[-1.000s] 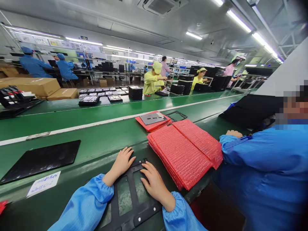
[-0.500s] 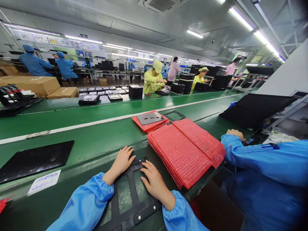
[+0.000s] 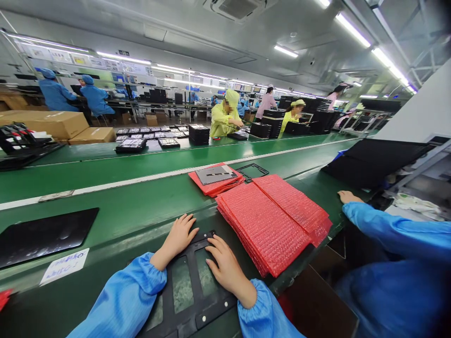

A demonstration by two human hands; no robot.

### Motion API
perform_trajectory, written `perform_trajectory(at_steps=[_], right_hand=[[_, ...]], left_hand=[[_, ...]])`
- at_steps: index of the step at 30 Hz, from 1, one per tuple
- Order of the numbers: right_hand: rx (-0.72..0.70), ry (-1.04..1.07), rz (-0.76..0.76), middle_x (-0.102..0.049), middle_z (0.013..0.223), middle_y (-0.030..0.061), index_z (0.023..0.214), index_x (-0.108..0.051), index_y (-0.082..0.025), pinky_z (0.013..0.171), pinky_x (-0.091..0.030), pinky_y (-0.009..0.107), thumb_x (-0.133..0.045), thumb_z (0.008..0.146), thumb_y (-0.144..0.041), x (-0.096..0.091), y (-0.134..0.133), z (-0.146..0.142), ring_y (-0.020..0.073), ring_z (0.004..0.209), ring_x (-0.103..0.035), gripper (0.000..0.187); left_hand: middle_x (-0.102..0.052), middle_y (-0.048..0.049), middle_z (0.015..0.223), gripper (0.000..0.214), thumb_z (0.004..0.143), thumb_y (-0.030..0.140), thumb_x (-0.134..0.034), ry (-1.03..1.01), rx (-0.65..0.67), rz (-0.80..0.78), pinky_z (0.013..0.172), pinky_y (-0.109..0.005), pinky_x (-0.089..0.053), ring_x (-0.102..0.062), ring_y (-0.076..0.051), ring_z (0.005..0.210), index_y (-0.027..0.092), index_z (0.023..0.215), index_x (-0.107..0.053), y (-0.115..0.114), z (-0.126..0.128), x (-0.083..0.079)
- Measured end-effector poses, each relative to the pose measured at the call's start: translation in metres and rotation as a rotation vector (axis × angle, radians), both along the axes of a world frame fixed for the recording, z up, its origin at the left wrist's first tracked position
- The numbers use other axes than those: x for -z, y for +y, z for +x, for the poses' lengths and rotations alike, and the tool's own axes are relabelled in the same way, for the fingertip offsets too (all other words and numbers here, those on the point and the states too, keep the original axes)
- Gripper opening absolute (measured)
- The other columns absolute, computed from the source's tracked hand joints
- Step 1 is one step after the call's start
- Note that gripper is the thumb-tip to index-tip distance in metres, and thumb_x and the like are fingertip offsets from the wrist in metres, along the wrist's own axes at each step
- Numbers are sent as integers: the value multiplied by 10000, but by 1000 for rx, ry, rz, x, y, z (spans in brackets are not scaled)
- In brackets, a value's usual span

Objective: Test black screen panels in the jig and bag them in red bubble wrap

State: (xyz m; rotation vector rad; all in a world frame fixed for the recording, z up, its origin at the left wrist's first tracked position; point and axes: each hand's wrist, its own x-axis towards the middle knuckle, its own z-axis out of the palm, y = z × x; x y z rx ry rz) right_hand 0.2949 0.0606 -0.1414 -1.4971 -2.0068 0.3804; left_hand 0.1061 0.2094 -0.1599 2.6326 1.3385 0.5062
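A black frame (image 3: 193, 271) with several rectangular openings and small white dots lies on the green workbench in front of me. My left hand (image 3: 179, 237) rests flat at its far left edge, fingers stretched and apart, holding nothing. Over the frame's right side lies my right hand (image 3: 226, 266), its fingers likewise spread and open. Just to the right of the frame is a tall stack of red bubble-wrap bags (image 3: 266, 220).
A smaller red bag pile (image 3: 211, 187) carries a grey panel (image 3: 215, 174), beside a thin black frame (image 3: 252, 172). At left lie a glossy black panel (image 3: 49, 234) and a handwritten label (image 3: 65, 266). A co-worker's blue sleeve (image 3: 391, 223) reaches in from the right.
The glossy panel, the smaller red pile with its grey panel and the thin frame have shifted left. The co-worker's arm at right has drawn back. My hands have not moved.
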Motion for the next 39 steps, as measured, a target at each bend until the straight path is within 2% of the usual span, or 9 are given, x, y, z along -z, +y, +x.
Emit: perform_trajectory(at_steps=[5, 39], right_hand=[[-6, -3, 3, -549, 1420, 115, 1221, -628, -178, 1149, -376, 497, -592, 862, -139, 1, 0, 0, 272, 1410, -392, 363], [3, 9, 18, -553, 1416, 107, 1242, -618, -196, 1143, -386, 491, -598, 859, -146, 4, 1, 0, 264, 1407, -400, 387]], left_hand=[[-500, -111, 1484, 496, 968, 469, -413, 2, 1, -7, 1140, -539, -325, -378, -311, 1410, 188, 1344, -574, 0, 0, 0], [-509, -100, 1477, 486, 965, 474, -415, -6, -2, -16, 1151, -545, -306, -376, -312, 1410, 207, 1334, -584, 1, 0, -1]])
